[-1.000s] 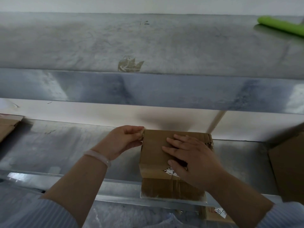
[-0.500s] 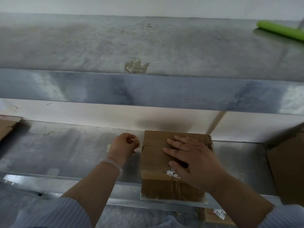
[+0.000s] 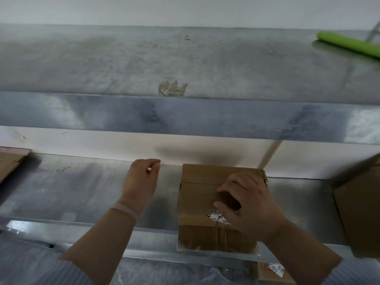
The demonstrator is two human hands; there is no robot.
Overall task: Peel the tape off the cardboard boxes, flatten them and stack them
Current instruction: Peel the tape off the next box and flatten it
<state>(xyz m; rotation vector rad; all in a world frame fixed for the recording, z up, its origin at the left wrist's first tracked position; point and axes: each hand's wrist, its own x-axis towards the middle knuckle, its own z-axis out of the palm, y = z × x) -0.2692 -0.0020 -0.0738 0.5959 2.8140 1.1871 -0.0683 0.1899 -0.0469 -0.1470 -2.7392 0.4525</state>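
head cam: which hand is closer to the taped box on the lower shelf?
Right. The right hand rests on top of the cardboard box, fingertips touching it. The left hand is off to the box's left, apart from it.

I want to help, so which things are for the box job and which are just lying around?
For the job: small brown taped cardboard box; right hand on top; left hand beside it; large brown cardboard box at right; brown cardboard piece at left.
Just lying about: green roll; brown tape scrap on upper metal shelf.
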